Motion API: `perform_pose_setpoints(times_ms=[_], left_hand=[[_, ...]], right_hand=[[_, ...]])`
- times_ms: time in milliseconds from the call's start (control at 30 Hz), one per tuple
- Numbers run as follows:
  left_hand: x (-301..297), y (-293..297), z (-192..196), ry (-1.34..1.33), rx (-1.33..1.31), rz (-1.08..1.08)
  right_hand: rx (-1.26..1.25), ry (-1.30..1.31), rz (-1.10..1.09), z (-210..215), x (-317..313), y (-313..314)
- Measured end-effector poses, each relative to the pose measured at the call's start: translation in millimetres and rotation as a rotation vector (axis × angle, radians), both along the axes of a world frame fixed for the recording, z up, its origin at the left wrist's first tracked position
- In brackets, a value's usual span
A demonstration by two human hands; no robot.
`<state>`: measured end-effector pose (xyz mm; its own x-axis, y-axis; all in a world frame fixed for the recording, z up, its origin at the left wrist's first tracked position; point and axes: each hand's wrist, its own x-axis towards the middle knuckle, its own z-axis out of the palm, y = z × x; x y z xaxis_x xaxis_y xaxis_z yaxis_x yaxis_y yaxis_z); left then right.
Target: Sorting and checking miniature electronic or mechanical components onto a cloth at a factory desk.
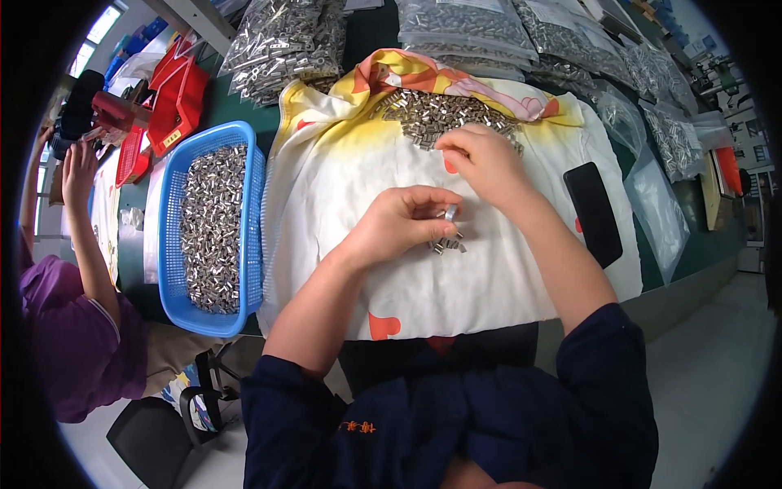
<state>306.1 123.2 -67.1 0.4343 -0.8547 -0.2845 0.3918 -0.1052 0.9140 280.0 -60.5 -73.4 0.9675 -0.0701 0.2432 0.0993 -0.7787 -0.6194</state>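
Note:
My left hand (399, 224) is above the middle of a patterned white cloth (326, 204), thumb and fingers closed on a small silvery metal piece (450, 213). Just below its fingertips lies a small cluster of metal pieces (446, 244) on the cloth. My right hand (485, 163) is farther up, its thumb and forefinger pinched together at the near edge of a large pile of small metal sleeves (440, 118). Whatever is between those fingers, if anything, is too small to make out.
A blue plastic basket (254, 204) full of small metal sleeves stands left of the cloth. A black phone (593, 213) lies at right. Bags of metal parts (285, 45) line the back of the green table. At far left, another person in a purple shirt (73, 326) works by red bins (177, 98).

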Motion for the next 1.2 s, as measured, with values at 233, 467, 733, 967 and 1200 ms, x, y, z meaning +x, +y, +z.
perform_pose_setpoints(times_ms=[233,467,733,967,1200], left_hand=[[2,3,-7,-0.053,-0.005,-0.038],[7,4,-8,-0.057,-0.056,-0.012],[17,4,-15,0.019,-0.144,0.267],[17,3,-15,0.031,-0.157,0.289],[15,1,-21,-0.084,-0.081,0.293]], right_hand=[[-0.464,-0.121,0.048,-10,22,11],[-0.494,-0.13,0.083,-9,20,11],[0.584,0.034,-0.084,-5,-22,14],[0.607,0.035,0.087,6,-27,21],[0.217,-0.2,0.082,6,-31,26]])
